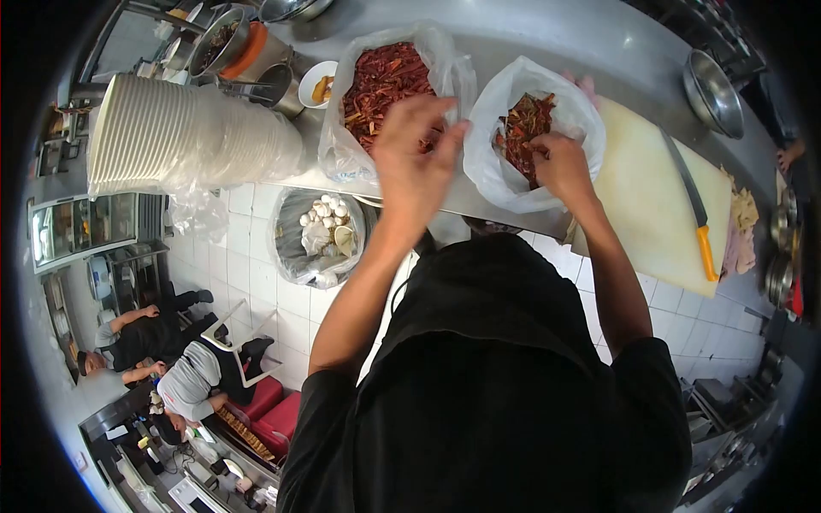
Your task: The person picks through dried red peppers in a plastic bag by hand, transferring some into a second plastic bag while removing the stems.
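Two bags of chilies (385,81) stand side by side on the worktop (547,34). The left hand (415,162) hovers over the left bag (339,137), fingers bunched together. The right hand (562,164) has its fingers pinched on chilies inside the right bag (486,150).

2 bags (346,150) crowd the counter (547,34); cutting board (641,197) offers room.

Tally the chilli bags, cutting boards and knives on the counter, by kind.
Bags of dried chillies: 2
Cutting board: 1
Knife: 1
Total: 4
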Tool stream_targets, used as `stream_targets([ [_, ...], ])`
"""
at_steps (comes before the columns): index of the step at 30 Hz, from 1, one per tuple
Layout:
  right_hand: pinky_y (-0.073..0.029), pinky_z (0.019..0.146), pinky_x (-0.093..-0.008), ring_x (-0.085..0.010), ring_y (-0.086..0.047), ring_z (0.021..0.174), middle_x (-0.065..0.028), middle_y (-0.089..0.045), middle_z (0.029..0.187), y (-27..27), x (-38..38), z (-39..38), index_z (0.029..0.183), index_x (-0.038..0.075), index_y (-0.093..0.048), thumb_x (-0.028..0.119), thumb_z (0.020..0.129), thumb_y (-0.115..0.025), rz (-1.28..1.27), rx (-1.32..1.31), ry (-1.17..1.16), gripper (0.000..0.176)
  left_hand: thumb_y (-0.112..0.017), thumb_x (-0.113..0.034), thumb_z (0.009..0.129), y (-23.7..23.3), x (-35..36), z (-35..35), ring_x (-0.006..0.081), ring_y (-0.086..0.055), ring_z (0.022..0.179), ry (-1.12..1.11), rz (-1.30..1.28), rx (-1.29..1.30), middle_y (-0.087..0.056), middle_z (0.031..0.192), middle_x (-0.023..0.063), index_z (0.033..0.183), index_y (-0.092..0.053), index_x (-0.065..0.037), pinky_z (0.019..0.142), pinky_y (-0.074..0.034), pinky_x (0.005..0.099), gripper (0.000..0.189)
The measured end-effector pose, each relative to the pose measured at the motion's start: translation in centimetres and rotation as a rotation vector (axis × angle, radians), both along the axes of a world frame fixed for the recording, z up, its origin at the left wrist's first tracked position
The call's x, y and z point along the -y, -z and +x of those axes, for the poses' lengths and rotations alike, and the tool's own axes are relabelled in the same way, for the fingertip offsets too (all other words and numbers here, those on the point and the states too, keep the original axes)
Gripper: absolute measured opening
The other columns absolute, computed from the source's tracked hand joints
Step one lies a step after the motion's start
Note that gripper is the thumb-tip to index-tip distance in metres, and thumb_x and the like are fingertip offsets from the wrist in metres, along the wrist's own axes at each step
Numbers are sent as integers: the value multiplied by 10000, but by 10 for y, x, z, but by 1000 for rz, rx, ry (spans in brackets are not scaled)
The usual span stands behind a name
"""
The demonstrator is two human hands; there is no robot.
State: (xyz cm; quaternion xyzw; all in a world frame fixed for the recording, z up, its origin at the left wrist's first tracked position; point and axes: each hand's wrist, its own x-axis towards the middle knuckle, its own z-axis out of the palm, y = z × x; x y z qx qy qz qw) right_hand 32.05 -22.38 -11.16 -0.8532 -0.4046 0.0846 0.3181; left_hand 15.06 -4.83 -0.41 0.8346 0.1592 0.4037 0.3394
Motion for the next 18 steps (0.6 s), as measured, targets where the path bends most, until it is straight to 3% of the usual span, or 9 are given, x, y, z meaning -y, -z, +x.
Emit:
stream_targets([
  [2, -533, 803, -377, -313, -694, 870, -181, -714, 942, -15, 5, -1, 978, -23, -715, 27, 803, -658, 27, -117, 17, 191, -791, -60, 799, 7, 28, 7, 231, -678, 828, 115, -271, -46, -673, 1036, 126, 1079, -721, -15, 728, -548, 322, 291],
  [5, -527, 790, -327, -209, -686, 850, -127, -728, 935, -35, 12, -4, 997, -34, -710, 32, 845, -666, 91, -419, 21, 172, -785, -59, 804, 24, 45, 13, 227, -686, 820, 187, -335, -135, -684, 1034, 123, 1066, -725, -19, 694, -548, 322, 271],
  [7, -520, 785, -299, -145, -661, 843, -88, -729, 924, -49, 17, -11, 1010, -42, -706, 30, 871, -659, 181, -673, 10, 163, -777, -21, 814, 24, 52, 17, 166, -676, 782, 210, -365, -166, -699, 985, 129, 1069, -727, 10, 713, -541, 283, 262],
  [10, -516, 769, -283, -123, -657, 824, -59, -730, 903, -66, 18, -21, 1021, -23, -721, 53, 859, -692, 245, -806, -64, 181, -763, -22, 826, 27, 56, 23, 177, -684, 769, 239, -427, -190, -707, 940, 131, 1042, -731, 9, 701, -541, 290, 220],
  [12, -512, 771, -278, -125, -657, 821, -76, -731, 901, -74, 15, -24, 1016, -24, -723, 63, 855, -699, 256, -791, -56, 185, -749, -26, 831, 36, 53, 24, 220, -703, 745, 262, -453, -159, -707, 899, 145, 1009, -738, -8, 668, -547, 310, 179],
  [16, -526, 782, -327, -196, -682, 828, -128, -720, 888, -56, 15, -16, 961, -25, -729, 87, 843, -698, 194, -572, 3, 166, -734, -3, 847, 35, 41, 12, 169, -688, 738, 187, -453, -137, -713, 872, 125, 985, -741, 1, 679, -533, 277, 137],
  [18, -531, 801, -378, -273, -683, 854, -160, -704, 909, -31, 16, -14, 917, -24, -728, 108, 842, -681, 44, -159, -19, 160, -715, 0, 873, 33, 25, 2, 124, -667, 777, 142, -568, -121, -725, 889, 95, 1012, -730, 36, 708, -516, 239, 143],
])
